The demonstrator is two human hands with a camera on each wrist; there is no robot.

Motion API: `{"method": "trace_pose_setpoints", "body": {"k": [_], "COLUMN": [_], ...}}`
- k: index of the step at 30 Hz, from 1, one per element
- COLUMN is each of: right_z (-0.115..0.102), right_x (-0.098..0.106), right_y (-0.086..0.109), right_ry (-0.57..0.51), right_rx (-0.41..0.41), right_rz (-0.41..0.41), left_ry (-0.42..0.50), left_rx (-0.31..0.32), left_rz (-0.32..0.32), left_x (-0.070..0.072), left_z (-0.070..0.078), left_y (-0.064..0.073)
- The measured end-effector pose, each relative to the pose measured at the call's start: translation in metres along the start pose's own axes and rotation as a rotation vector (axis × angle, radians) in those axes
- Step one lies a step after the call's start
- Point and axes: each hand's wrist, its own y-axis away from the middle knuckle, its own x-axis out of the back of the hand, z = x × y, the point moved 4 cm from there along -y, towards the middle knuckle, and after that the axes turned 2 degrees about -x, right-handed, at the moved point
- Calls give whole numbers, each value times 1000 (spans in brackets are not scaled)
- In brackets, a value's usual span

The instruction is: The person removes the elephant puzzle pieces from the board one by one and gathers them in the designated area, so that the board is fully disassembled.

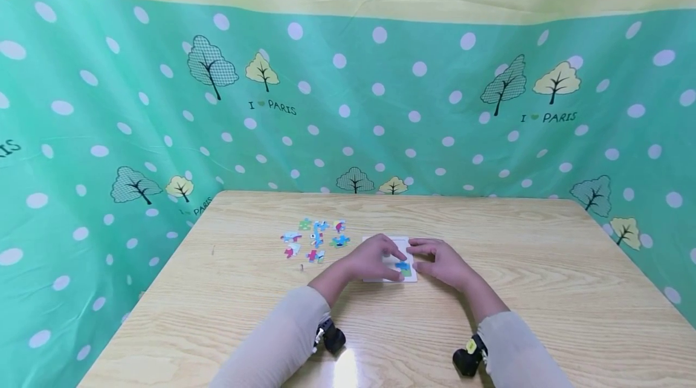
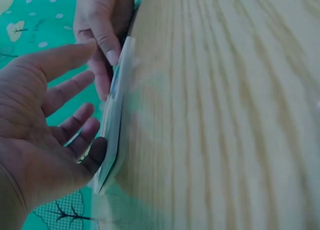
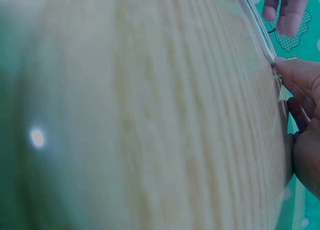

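Observation:
A white-rimmed puzzle tray lies flat on the table, with a blue, yellow and green piece in its lower right part. My left hand arches over the tray's left side, thumb and forefinger spread apart near that piece. In the left wrist view, its lower fingers rest at the rim of the tray and nothing is pinched. My right hand touches the tray's right edge with its fingertips and thumb. The right wrist view shows the thumb against the corner. Part of the tray is hidden beneath the left hand.
Several loose jigsaw pieces are spread on the wooden table left of the tray. A small dark bit lies just below them. A green dotted curtain hangs behind the table.

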Motion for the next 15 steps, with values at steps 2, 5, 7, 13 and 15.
{"method": "trace_pose_setpoints", "body": {"k": [2, 5, 7, 13, 15], "right_z": [0, -1, -1, 0, 1], "right_x": [0, 0, 0, 0, 0], "right_y": [0, 0, 0, -1, -1], "right_ry": [1, 10, 10, 0, -4], "right_rx": [1, 4, 6, 0, -1], "right_rz": [1, 1, 1, 0, -2], "left_ry": [-31, -72, -91, -128, -139], "left_rx": [6, 17, 26, 37, 41], "left_rz": [-3, -6, -4, 0, -3], "left_x": [-2, -5, -6, -8, -9], "left_z": [0, -1, -2, -3, -3], "left_y": [-2, -5, -7, -9, -9]}}
